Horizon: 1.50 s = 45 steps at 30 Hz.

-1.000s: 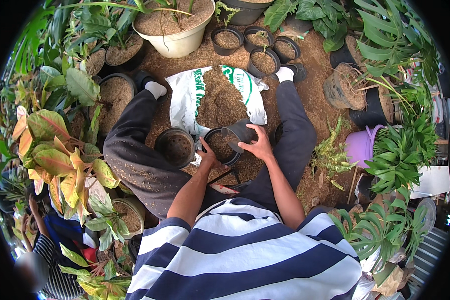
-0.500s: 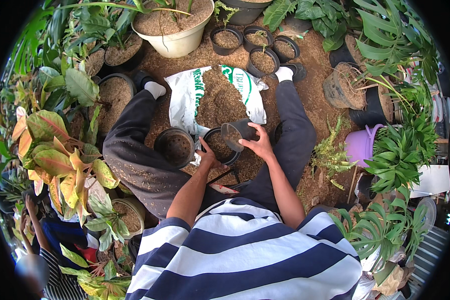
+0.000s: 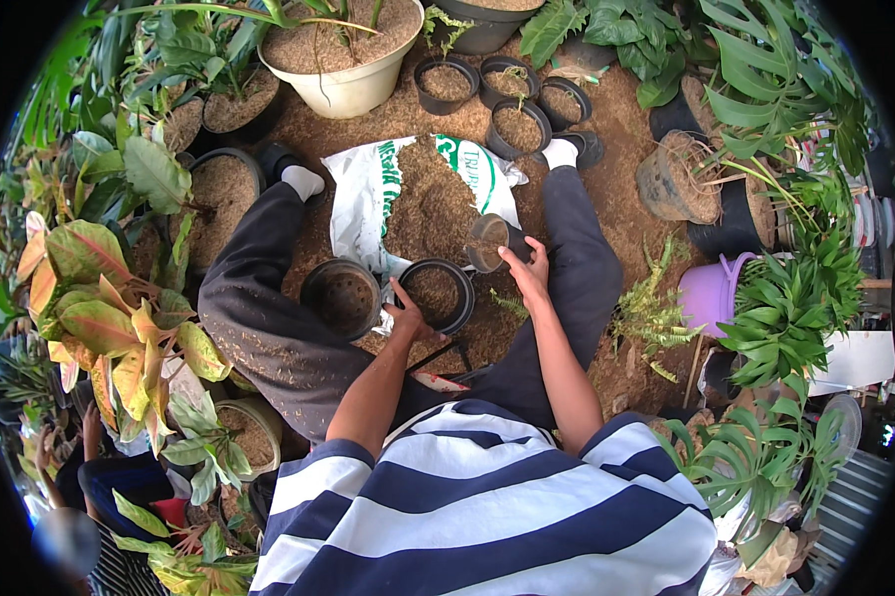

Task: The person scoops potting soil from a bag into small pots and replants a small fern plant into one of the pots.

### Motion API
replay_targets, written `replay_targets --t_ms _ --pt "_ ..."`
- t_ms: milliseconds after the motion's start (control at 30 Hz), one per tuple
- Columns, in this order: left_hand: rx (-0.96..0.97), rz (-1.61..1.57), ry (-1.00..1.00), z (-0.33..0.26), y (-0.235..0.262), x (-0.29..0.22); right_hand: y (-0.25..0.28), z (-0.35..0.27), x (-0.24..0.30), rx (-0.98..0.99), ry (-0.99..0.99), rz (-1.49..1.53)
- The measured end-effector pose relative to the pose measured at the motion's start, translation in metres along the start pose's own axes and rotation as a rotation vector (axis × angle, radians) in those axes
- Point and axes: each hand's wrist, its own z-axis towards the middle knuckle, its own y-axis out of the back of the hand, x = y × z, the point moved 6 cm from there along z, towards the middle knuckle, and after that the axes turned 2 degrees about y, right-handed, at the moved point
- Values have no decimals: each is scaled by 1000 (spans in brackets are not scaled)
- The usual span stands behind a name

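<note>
My right hand (image 3: 529,272) grips a small dark plastic pot (image 3: 491,243) by its side, tilted with its mouth toward the left, above the near right corner of an open sack. My left hand (image 3: 409,316) curls round the near left side of a black pot (image 3: 466,298) that stands between my legs with brown soil mix inside. Left of it, another black pot (image 3: 313,301) shows its bare bottom with drain holes. The white and green sack (image 3: 356,219) lies beyond, cut open, heaped with soil mix (image 3: 428,194).
Several small potted seedlings (image 3: 446,84) stand by my right foot. A large cream pot (image 3: 353,91) is at the far left. A fern (image 3: 651,303) and purple bucket (image 3: 711,293) are on the right. Leafy plants (image 3: 120,308) crowd the left, where another person (image 3: 100,497) is partly visible.
My right hand has moved the small pot up and to the right, off the soil-filled pot, whose inside now shows. The left hand stays at that pot's side.
</note>
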Motion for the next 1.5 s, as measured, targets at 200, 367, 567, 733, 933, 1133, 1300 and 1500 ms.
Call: replay_targets --t_ms 200,367,567,733,933,1133,1300,1500 --pt "68 -102 76 -35 19 -1 -11 27 2 -52 94 -353" --pt "17 -21 23 -31 19 -2 -42 43 -15 5 93 -392" --pt "-9 -90 -28 -32 19 -3 -69 45 -30 -6 125 -423" --pt "18 -276 33 -38 21 1 -76 38 -30 -13 39 -478" --pt "13 -294 47 -42 25 0 -76 31 -28 51 -34 -423" --pt "-39 -352 71 -50 27 -1 -71 30 -32 66 -23 -412" --pt "9 -304 88 -37 21 0 -78 29 -27 49 -71 -456" --pt "-114 -418 48 -44 25 -2 -102 34 -33 26 -231 -354"
